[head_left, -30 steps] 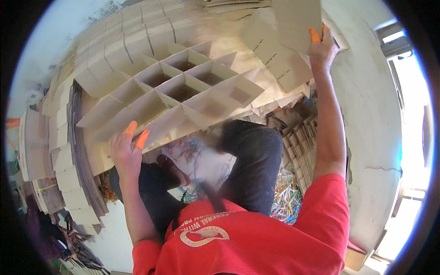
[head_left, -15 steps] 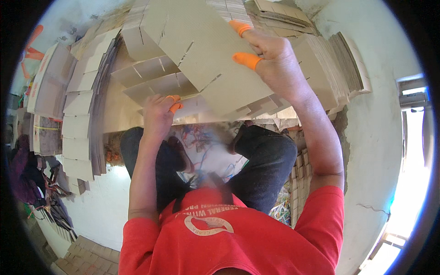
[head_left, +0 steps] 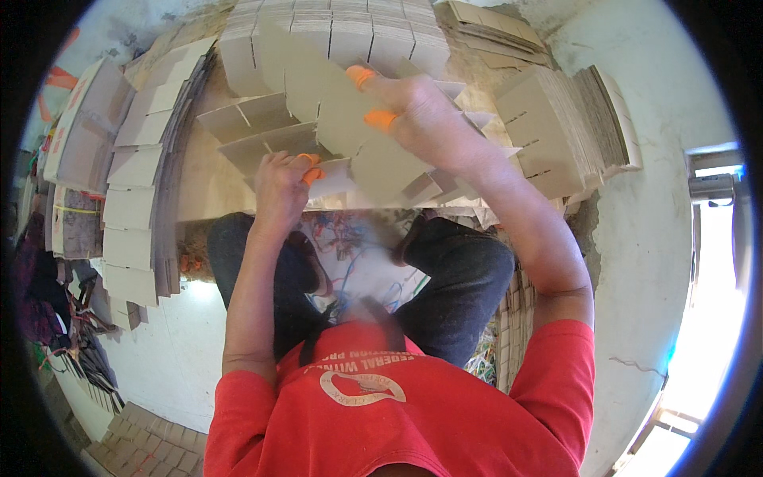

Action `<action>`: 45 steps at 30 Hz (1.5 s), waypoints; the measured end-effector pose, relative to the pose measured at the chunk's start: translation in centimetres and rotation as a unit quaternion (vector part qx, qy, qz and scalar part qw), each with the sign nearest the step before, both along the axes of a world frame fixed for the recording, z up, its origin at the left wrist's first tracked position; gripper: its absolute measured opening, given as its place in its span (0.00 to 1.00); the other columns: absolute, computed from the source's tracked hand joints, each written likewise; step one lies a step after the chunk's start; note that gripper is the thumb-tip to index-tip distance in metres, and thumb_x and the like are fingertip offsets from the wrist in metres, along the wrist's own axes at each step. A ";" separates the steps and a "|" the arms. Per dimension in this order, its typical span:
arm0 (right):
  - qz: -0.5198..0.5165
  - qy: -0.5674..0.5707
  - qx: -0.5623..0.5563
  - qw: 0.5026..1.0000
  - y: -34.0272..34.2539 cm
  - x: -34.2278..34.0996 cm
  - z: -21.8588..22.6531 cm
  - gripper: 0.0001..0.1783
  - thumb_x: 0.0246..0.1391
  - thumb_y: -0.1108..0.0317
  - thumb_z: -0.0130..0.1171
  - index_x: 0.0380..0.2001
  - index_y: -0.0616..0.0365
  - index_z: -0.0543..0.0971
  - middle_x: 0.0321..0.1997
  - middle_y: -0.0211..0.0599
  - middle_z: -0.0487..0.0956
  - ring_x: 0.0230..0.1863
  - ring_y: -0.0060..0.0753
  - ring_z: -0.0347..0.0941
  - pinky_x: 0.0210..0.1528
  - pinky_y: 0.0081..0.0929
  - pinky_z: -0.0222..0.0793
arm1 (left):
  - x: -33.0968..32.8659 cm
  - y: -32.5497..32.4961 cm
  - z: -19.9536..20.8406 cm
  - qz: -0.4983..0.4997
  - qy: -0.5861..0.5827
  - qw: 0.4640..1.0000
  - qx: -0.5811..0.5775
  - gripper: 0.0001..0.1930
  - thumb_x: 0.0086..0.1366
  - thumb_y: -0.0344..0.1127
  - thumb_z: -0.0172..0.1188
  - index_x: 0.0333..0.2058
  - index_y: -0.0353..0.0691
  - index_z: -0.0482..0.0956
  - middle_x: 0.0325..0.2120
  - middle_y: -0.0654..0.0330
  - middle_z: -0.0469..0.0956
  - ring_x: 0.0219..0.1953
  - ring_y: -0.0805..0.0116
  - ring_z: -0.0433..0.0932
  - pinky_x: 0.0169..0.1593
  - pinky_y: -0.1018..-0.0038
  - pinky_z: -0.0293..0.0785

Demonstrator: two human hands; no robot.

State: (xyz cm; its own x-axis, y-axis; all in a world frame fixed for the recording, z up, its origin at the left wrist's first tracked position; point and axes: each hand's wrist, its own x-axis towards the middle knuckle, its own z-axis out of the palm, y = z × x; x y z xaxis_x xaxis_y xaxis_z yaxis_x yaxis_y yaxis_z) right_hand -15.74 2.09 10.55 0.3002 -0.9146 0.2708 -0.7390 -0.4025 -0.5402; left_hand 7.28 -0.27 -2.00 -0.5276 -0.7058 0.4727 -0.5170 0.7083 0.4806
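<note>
My right hand (head_left: 417, 115), with orange finger covers on two digits, grips the upper right edge of a slotted cardboard sheet (head_left: 338, 119). The sheet stands tilted over the table. My left hand (head_left: 284, 183), also wearing orange finger covers, is closed by the near table edge on the end of a cardboard strip (head_left: 330, 176). Beside it, more slotted cardboard strips (head_left: 258, 143) stand on edge, running up to the right behind the held sheet. Where the sheet meets these strips is partly hidden.
Assembled cardboard dividers (head_left: 350, 38) stand at the back of the wooden table (head_left: 203, 191). Stacked slotted sheets lie at the right (head_left: 540, 127) and in a tall pile at the left (head_left: 131, 207). Tangled plastic strands (head_left: 350, 238) lie on the floor between my legs.
My right hand has moved left and slightly down, bringing the cardboard sheet with it over the standing strips. The assembled dividers at the back show more now. My left hand has barely shifted.
</note>
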 end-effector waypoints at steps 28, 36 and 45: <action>0.008 0.140 0.069 0.988 -1.7 3.7 -3.3 0.11 0.46 0.77 0.61 0.35 0.68 0.80 0.35 0.54 0.82 0.39 0.52 0.81 0.38 0.43 0.78 | -0.8 0.0 0.7 0.025 -0.010 0.998 0.054 0.07 0.51 0.31 0.68 0.31 0.41 0.83 0.25 0.53 0.77 0.31 0.52 0.74 0.36 0.60 0.69; -0.040 0.164 0.124 0.978 1.6 -0.8 -3.7 0.11 0.51 0.72 0.55 0.40 0.57 0.79 0.36 0.41 0.80 0.40 0.47 0.79 0.35 0.39 0.76 | -0.5 0.0 0.8 0.022 -0.060 0.998 0.027 0.14 0.52 0.32 0.70 0.39 0.40 0.84 0.32 0.54 0.82 0.37 0.56 0.77 0.42 0.65 0.72; -0.611 0.411 -0.007 0.677 12.9 -31.8 -8.7 0.27 0.49 0.67 0.59 0.55 0.51 0.70 0.51 0.44 0.73 0.53 0.49 0.69 0.44 0.42 0.72 | -0.8 1.4 2.1 0.036 -0.020 0.999 -0.015 0.27 0.47 0.29 0.75 0.49 0.38 0.81 0.35 0.54 0.80 0.39 0.57 0.75 0.44 0.65 0.72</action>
